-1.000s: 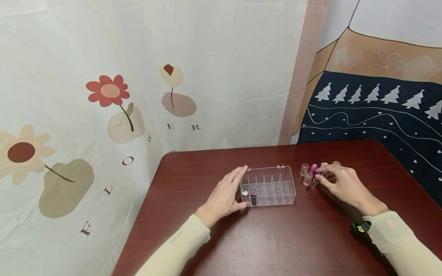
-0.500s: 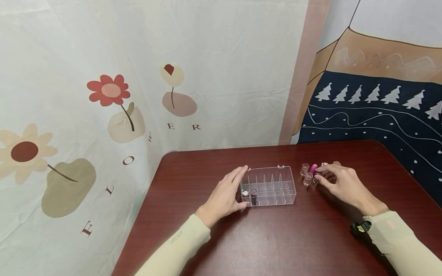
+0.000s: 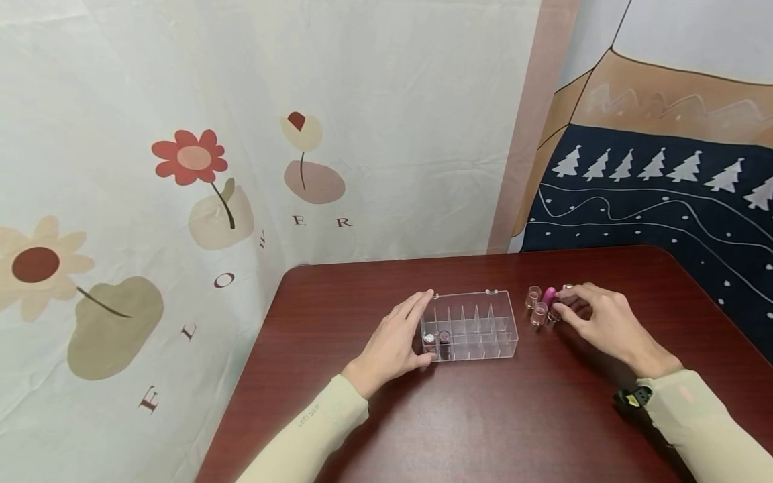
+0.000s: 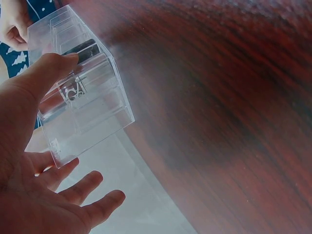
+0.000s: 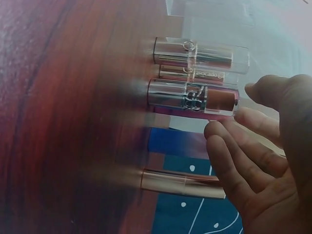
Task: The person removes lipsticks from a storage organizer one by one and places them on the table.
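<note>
My left hand (image 3: 389,342) grips the left end of a clear plastic divided organizer box (image 3: 477,352), thumb on the near wall, fingers toward the far side. Two lipsticks stand in its leftmost front compartments, a silver-topped one (image 3: 429,339) and a dark one (image 3: 444,337). My right hand (image 3: 604,325) is at a cluster of upright lipsticks to the box's right. In the right wrist view its thumb and index finger are spread around the top of a clear-capped lipstick (image 5: 192,97); the thumb appears apart from it, and whether the index finger touches it I cannot tell.
Two clear-capped lipsticks (image 3: 539,314) and a magenta tube (image 3: 548,295) stand close together. The right wrist view also shows a blue tube (image 5: 175,141) and a gold tube (image 5: 180,184). A brown table (image 3: 423,429) lies below; printed cloth (image 3: 392,134) hangs behind.
The right hand's thumb and index finger have parted slightly from the lipstick, which now stands upright among the others. The left hand and box have stayed put.
</note>
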Motion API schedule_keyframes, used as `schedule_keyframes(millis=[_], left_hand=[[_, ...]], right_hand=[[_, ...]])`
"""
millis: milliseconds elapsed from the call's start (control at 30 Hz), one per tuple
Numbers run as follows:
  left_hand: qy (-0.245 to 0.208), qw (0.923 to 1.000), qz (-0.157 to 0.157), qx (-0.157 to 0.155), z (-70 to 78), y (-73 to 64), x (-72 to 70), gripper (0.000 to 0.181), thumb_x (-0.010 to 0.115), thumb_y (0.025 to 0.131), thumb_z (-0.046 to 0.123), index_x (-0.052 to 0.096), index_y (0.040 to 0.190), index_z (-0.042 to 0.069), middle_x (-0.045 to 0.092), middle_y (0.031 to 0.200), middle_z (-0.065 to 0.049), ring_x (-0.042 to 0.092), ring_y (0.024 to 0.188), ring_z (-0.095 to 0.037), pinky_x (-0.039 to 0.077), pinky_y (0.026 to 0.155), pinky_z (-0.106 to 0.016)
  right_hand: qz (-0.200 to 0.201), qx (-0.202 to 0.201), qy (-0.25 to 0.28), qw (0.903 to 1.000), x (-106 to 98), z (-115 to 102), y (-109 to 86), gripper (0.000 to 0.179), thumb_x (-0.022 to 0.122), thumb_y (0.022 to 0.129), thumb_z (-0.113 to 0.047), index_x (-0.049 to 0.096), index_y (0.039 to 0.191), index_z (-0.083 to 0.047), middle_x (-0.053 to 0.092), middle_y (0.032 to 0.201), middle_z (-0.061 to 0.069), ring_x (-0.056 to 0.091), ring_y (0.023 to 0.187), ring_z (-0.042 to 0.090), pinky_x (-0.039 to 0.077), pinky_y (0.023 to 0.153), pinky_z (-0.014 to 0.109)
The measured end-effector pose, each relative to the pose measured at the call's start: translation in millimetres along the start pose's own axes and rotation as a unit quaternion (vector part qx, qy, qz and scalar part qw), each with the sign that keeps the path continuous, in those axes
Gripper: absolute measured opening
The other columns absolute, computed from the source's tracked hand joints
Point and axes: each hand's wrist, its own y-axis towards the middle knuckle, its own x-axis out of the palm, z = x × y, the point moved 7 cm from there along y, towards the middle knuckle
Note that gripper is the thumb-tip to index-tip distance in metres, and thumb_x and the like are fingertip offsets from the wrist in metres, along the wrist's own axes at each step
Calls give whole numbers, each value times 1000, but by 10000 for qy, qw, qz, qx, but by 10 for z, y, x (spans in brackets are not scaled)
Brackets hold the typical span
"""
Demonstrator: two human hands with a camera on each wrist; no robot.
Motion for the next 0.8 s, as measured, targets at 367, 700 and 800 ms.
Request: schedule_keyframes(millis=[367, 700, 800], left_hand=[[-96, 10000, 6, 14, 1, 2, -3, 130, 107, 84, 40, 30, 184, 10, 48, 184, -15, 55, 165, -40, 55, 131, -58], [-101, 9999, 0, -5, 0, -5, -1, 130, 107, 84, 41, 30, 184, 10, 47, 184, -15, 55, 165, -41, 56, 130, -59], [-90, 10000, -1, 3, -2, -6, 2, 130, 107, 84, 41, 30, 184, 10, 47, 184, -15, 56, 164, -41, 56, 130, -59]], right_hand=[[402, -226, -39, 9989, -77, -81, 25, 26, 97, 92, -8, 87, 116, -10, 82, 99, 2, 67, 81, -2, 52, 75, 1], [691, -561, 98, 9960, -112, -245, 74, 26, 96, 90, -3, 87, 112, -12, 79, 95, -5, 69, 79, 9, 54, 76, 7], [761, -636, 143, 9950, -110, -284, 90, 28, 98, 88, -2, 88, 112, -12, 79, 95, -5, 69, 77, 10, 54, 75, 6]])
